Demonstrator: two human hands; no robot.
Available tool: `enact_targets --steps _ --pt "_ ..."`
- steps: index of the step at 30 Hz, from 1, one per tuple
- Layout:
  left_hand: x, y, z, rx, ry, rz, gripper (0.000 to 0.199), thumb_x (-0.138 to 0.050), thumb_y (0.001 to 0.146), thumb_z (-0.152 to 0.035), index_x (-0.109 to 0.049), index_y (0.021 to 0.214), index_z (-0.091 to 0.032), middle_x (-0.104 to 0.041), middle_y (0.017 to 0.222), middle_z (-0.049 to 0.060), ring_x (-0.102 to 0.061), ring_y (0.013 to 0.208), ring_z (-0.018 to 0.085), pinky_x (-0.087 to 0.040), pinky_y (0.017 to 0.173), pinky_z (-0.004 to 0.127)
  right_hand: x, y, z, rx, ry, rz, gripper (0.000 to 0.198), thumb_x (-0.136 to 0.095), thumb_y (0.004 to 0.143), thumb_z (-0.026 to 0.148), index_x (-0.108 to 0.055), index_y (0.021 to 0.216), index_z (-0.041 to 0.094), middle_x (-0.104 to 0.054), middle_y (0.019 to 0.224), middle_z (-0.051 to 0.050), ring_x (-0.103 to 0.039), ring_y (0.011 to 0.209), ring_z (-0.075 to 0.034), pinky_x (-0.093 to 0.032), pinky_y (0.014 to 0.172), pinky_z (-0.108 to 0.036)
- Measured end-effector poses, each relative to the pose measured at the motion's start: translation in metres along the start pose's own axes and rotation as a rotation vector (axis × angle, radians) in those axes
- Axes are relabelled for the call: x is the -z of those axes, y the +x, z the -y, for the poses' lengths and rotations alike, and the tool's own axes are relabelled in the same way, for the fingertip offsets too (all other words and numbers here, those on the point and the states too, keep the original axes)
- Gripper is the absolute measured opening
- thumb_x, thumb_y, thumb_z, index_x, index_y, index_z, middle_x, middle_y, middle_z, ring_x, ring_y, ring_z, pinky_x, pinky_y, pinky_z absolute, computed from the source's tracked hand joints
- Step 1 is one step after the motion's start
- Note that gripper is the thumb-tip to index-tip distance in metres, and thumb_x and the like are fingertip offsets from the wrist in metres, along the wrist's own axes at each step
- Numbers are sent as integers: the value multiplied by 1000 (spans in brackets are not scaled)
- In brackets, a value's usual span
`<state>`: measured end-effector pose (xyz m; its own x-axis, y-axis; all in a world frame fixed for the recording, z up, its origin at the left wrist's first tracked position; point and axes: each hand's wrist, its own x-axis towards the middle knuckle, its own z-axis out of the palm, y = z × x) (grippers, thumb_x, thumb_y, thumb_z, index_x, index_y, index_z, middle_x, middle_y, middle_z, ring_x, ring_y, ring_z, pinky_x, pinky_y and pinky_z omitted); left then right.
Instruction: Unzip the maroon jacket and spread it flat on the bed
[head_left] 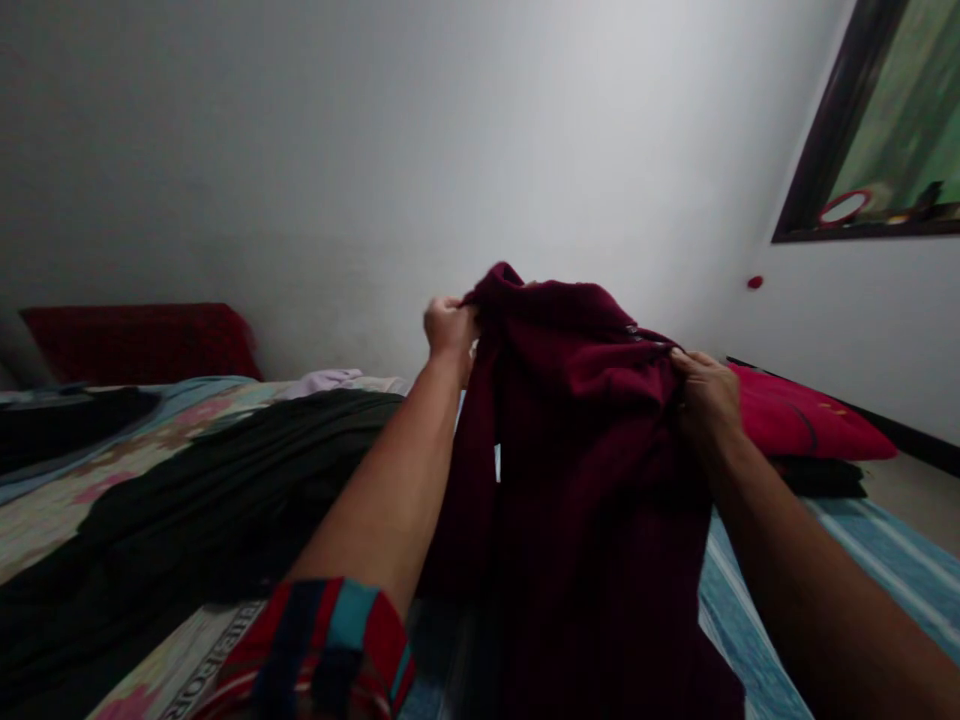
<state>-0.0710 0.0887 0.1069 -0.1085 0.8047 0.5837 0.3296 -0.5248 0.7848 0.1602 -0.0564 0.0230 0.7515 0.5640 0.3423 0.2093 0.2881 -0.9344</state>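
Observation:
A dark maroon long-sleeved garment (592, 440) hangs between my two hands, its upper edge raised and its body falling toward the bed. My left hand (452, 328) grips it at the upper left, by the shoulder or collar; I cannot tell which. My right hand (707, 398) pinches its upper right edge, beside a few small shiny fasteners. One sleeve droops on the left side of the garment. The lower end runs out of the bottom of the view.
Dark green-black cloth (225, 490) is spread over a floral sheet (127, 695) on the left. A folded red item (814, 415) rests on dark cloth at the right, upon a blue striped cover (885, 540). Behind stand a white wall and a dark-framed window (814, 130).

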Motion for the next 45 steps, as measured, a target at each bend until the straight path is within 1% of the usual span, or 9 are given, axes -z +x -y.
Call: enact_targets --steps 5,11,17,23,28,30,33,41,45 --pt "-44 -42 77 20 244 365 43 -71 60 -26 -57 100 -14 -64 96 6 -60 90 20 -45 75 27 -10 5 -70 -76 -504 107 23 -57 70 29 -64 86 14 -65 87 -12 -56 98 -30 -39 84 -37" --pt "-34 -82 141 118 621 714 25 -67 61 -37 -63 75 -17 -69 86 7 -62 88 25 -46 71 29 -5 -64 -102 -14 -674 509 40 -62 69 42 -65 103 20 -68 94 -9 -60 93 -28 -41 79 -34" --pt "-9 -102 156 177 778 827 41 -67 59 -50 -64 83 -16 -67 100 14 -61 96 30 -46 74 32 -30 -101 -85 152 -979 886 79 -58 76 36 -18 143 28 -67 94 -7 -62 89 -26 -40 69 -30" --pt "-1 -114 155 271 776 719 25 -67 72 -37 -62 85 -16 -66 93 8 -61 91 22 -46 78 34 -70 -105 -78 150 -900 791 41 -51 72 17 -57 113 20 -67 86 -11 -61 86 -27 -41 71 -34" --pt "9 -89 157 314 705 470 14 -60 81 -29 -61 85 -16 -63 91 5 -60 91 20 -46 80 36 -45 -67 -75 97 -563 639 22 -40 75 16 -58 86 19 -64 72 -1 -61 64 -15 -45 58 -24" --pt "17 -74 157 301 683 372 3 -62 75 -19 -60 73 -17 -65 83 8 -60 95 24 -43 81 35 -20 -38 -76 -136 92 196 14 -54 65 20 -56 79 18 -60 61 2 -58 55 -15 -47 53 -25" --pt "23 -63 155 255 672 299 9 -57 68 -10 -59 67 -19 -65 79 10 -59 97 29 -41 81 33 19 -1 -85 -212 247 -116 14 -48 67 24 -47 81 23 -57 59 7 -59 55 -11 -49 55 -23" --pt "6 -117 142 189 563 332 22 -55 70 -15 -60 91 -19 -56 116 14 -38 123 31 -31 99 41 64 -27 -125 -443 15 -23 41 -69 52 18 -53 89 16 -62 55 -1 -60 45 -22 -45 37 -28" --pt "-3 -137 146 410 463 499 9 -67 62 -13 -59 62 -18 -65 84 10 -54 105 33 -40 87 39 73 -63 -136 -393 -319 74 49 -75 54 30 -56 97 19 -59 49 3 -57 39 -20 -38 32 -24"
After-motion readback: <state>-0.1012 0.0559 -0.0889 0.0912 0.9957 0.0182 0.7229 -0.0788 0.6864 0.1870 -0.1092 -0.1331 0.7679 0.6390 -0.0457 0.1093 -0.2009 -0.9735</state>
